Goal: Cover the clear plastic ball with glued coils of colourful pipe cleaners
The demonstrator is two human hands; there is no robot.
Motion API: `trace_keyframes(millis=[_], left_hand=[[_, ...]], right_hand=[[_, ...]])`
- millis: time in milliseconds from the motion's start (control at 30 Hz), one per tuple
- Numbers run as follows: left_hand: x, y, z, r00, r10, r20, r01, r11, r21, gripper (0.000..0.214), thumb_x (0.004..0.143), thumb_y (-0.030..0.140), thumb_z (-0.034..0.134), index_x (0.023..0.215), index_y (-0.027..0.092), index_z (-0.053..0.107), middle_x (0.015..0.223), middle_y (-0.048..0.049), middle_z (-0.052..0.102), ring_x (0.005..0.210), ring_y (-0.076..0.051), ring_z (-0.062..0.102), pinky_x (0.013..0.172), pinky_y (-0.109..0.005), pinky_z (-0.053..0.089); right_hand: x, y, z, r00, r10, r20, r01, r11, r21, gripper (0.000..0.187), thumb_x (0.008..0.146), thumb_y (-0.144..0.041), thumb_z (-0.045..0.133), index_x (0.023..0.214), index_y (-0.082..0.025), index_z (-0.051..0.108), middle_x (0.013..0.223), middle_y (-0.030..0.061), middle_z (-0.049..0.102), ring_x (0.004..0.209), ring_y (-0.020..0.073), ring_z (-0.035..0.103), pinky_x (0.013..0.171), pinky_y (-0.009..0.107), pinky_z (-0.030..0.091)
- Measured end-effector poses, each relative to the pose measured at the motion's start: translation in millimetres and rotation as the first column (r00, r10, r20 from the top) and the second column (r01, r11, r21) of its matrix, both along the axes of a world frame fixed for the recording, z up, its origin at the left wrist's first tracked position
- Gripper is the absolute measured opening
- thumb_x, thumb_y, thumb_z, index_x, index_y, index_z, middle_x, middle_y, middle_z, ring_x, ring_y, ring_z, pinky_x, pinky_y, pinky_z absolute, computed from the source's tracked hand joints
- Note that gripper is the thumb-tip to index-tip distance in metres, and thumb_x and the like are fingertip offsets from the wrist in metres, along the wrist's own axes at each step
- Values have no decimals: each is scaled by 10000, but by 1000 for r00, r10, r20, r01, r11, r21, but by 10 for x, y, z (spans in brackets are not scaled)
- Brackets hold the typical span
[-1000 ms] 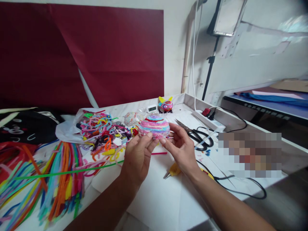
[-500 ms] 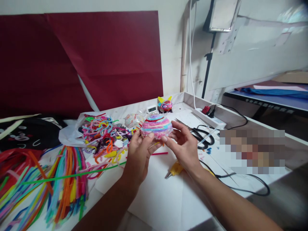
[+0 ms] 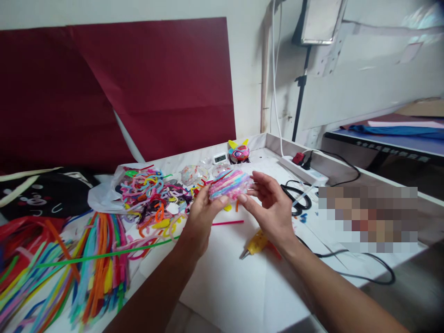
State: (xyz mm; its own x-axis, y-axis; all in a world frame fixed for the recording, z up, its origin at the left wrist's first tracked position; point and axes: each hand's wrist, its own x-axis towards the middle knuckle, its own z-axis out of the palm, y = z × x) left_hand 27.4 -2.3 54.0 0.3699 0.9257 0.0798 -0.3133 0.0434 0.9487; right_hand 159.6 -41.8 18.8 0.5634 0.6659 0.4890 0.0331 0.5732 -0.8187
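Above the white work surface I hold a rounded piece wrapped in fuzzy pipe cleaners, striped pink, blue, purple, yellow and red. My left hand grips its left side, thumb on the near lower edge. On the right edge, my right hand pinches it with the thumb in front and the fingers curled behind, partly hidden. Below my right hand lies a yellow glue gun with a metal nozzle. A magenta pipe cleaner lies beneath the held piece.
Bundled pipe cleaners and a pile of cut pieces cover the left. Behind stand a small digital clock and a finished horned figure. Black-handled scissors, a power strip and cables lie right.
The striped piece has tilted, its stripes now slanting up to the right. Both hands have shifted slightly right in view, still on it.
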Motion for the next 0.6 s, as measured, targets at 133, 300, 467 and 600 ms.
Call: trace_keyframes(millis=[133,300,467,600], left_hand=[[-11,13,-12,999,-36,-24,36,999,10,422,747,274,744,1133,176,603,1162,-91,698,1165,-264,608,1039,-381,422],[-28,35,-74,995,-73,-61,72,997,-17,457,748,301,747,1155,179,579,1094,-85,709,1088,-258,633,984,-386,442],[-18,35,-67,995,-95,-32,93,993,-72,574,737,267,746,1262,177,535,1159,-92,687,1106,-254,618,964,-366,444],[14,2,-68,977,-201,74,208,973,-100,526,774,234,710,1280,207,569,1182,-98,688,1123,-272,625,963,-391,468]], right_hand=[[20,-6,12,1000,5,12,-5,1000,18,544,680,-293,836,1153,-251,570,1122,51,625,957,187,615,836,349,563],[38,-17,33,1000,3,19,-3,1000,0,533,692,-320,828,1146,-252,558,1121,57,612,968,191,621,855,364,558],[57,-2,42,998,68,-13,-69,996,-53,528,700,-356,822,1138,-246,550,1084,48,632,943,181,644,846,357,555],[115,31,53,991,118,59,-109,983,-146,459,733,-423,786,1103,-235,591,1089,57,666,948,196,658,849,373,550]])
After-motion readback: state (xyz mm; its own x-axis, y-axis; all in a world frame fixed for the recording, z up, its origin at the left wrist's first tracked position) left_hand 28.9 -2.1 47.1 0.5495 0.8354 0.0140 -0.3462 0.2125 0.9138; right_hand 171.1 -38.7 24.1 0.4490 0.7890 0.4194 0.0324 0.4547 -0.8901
